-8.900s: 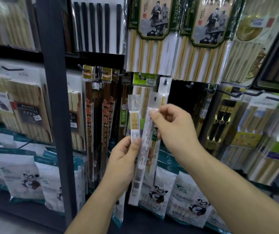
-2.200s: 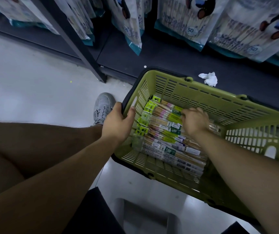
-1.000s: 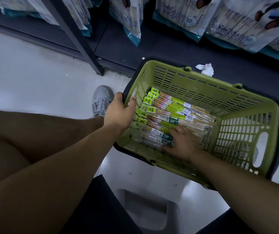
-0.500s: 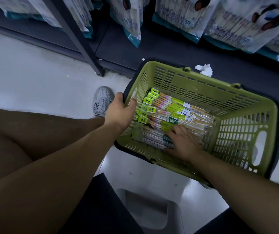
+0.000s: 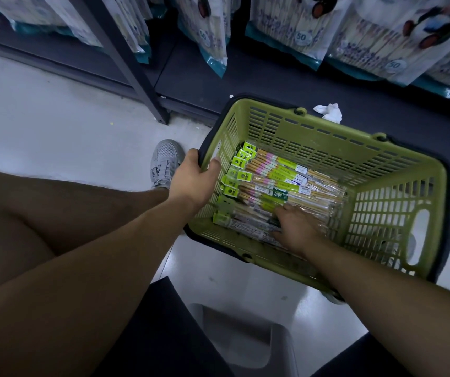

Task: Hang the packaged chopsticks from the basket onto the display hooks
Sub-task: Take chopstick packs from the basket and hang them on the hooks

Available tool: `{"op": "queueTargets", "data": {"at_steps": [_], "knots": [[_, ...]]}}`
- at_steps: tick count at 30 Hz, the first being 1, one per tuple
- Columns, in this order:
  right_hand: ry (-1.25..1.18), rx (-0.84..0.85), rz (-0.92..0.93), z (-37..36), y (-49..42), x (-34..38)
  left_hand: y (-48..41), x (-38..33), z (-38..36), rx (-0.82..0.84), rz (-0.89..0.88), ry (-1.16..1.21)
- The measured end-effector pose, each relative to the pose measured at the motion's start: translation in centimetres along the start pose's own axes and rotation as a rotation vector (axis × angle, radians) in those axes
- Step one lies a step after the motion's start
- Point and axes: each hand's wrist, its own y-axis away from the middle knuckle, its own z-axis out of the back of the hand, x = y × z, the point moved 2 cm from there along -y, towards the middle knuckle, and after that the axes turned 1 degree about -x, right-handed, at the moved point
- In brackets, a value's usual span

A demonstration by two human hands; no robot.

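A green plastic basket [image 5: 327, 137] stands on the floor in front of the shelf. Several clear packs of chopsticks [image 5: 278, 178] with lime-green header cards lie stacked inside it. My left hand [image 5: 193, 180] grips the basket's left rim, thumb inside against the wall. My right hand [image 5: 297, 227] reaches into the basket and lies on the nearest packs at the front of the stack, fingers spread over them; whether it grips a pack is hidden. The display hooks are out of view.
Bagged goods [image 5: 300, 31] hang over the dark bottom shelf [image 5: 245, 80]. A crumpled white tissue [image 5: 328, 112] lies on that shelf behind the basket. A dark shelf upright [image 5: 136, 77] meets the pale floor. My shoe [image 5: 164, 164] is left of the basket; a grey stool [image 5: 245, 341] sits below me.
Since nine seconds ago I turned from the hooks down to the basket. Over the last second my right hand stayed on the front packs, shifting only slightly; my left hand kept its hold on the rim.
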Motion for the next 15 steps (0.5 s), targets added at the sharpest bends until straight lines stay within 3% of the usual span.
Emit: {"op": "queueTargets", "data": {"at_steps": [5, 10, 15], "knots": [[0.035, 0.035, 0.004, 0.3, 0.0, -0.7, 0.2, -0.2, 0.3, 0.038, 0.013, -0.03], [-0.28, 0.059, -0.053, 2.8, 0.1, -2.1, 0.3, -0.4, 1.5, 0.102, 0.007, -0.119], [-0.528, -0.134, -0.04, 8.4, -0.1, 0.3, 1.5, -2.0, 2.1, -0.203, -0.275, -0.18]]}}
